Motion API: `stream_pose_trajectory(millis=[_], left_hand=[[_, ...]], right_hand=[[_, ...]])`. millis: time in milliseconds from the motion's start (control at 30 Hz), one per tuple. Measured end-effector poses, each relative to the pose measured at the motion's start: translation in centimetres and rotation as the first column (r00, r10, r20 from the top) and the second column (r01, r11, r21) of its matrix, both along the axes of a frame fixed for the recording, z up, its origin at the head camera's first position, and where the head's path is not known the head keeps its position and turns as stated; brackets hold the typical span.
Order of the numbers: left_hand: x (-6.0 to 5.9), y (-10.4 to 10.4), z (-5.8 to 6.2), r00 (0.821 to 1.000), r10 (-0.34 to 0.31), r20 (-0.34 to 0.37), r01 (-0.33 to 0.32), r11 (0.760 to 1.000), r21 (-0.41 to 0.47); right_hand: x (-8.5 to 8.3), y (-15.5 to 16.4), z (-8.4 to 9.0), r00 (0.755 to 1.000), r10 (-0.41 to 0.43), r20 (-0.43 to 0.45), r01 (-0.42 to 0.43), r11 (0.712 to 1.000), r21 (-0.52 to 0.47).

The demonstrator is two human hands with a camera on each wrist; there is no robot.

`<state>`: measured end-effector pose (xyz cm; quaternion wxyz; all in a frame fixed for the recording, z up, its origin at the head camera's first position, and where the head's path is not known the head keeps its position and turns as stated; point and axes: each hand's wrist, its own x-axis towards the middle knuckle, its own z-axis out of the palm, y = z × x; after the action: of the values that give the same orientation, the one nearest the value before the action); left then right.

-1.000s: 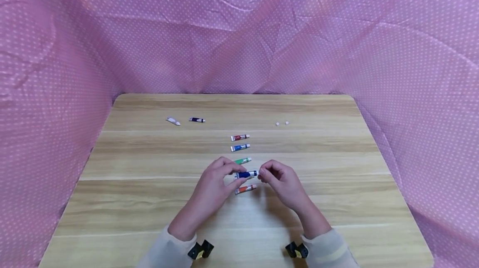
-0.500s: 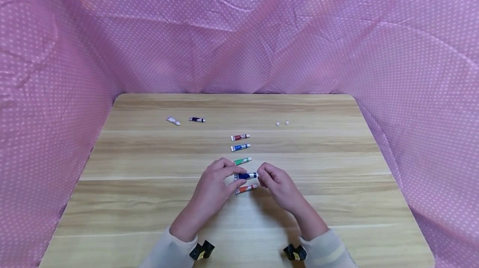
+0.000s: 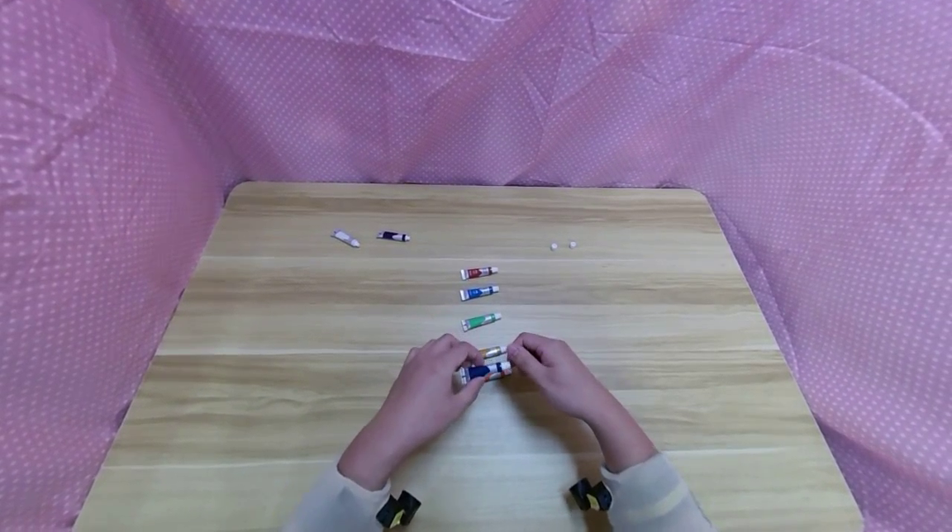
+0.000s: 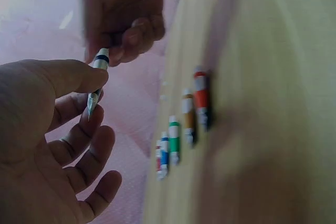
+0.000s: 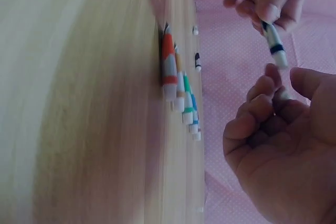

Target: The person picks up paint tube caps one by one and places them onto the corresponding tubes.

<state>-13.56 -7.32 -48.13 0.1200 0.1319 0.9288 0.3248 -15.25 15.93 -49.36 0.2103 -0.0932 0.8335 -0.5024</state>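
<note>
My left hand (image 3: 427,383) pinches a dark blue paint tube (image 3: 482,372) between thumb and fingers, its white cap end (image 5: 279,59) towards the right. Close to that end, my right hand (image 3: 554,371) has its fingers loosely bent. In the right wrist view, the thumb and forefinger of the right hand stand apart just below the cap end. Under and beside the held tube lie a gold paint tube (image 4: 188,116) and an orange-red paint tube (image 4: 201,95), both partly covered in the head view. Beyond them rest a green tube (image 3: 481,322), a blue tube (image 3: 479,293) and a red tube (image 3: 478,273).
At the back left of the wooden table (image 3: 260,325) lie a white tube (image 3: 345,238) and a dark, nearly black tube (image 3: 392,236). Two small white caps (image 3: 563,245) sit at the back right. Pink dotted cloth (image 3: 476,102) stands around the table's sides and back.
The left hand has brought the dark blue tube nearer the body, baring the gold tube and covering part of the orange-red one. The right hand has come slightly nearer too.
</note>
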Motion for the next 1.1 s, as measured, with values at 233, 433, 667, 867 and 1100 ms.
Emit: stream_pose_trajectory(millis=[233,433,667,867,1100], left_hand=[[0.7,0.4,-2.5,0.998,-0.031,-0.058,0.029,0.999,-0.026],[1.0,0.5,-4.1,0.994,-0.078,-0.076,0.073,0.995,-0.065],[0.9,0.5,-5.3,0.997,-0.075,-0.017,0.073,0.995,-0.073],[0.8,0.5,-5.8,0.997,-0.071,0.000,0.071,0.994,-0.083],[0.6,0.5,-5.9,0.998,-0.069,0.001,0.069,0.994,-0.085]], right_hand=[[-2.0,1.8,0.1,0.990,-0.140,0.031,0.140,0.990,0.014],[-4.7,4.0,0.2,0.962,-0.274,-0.006,0.273,0.960,-0.067],[-9.0,6.4,-0.1,0.850,-0.527,0.025,0.513,0.814,-0.274],[-12.4,8.0,-1.5,0.795,-0.607,0.005,0.580,0.757,-0.300],[-15.1,9.6,-4.0,0.825,-0.566,-0.004,0.562,0.820,-0.108]])
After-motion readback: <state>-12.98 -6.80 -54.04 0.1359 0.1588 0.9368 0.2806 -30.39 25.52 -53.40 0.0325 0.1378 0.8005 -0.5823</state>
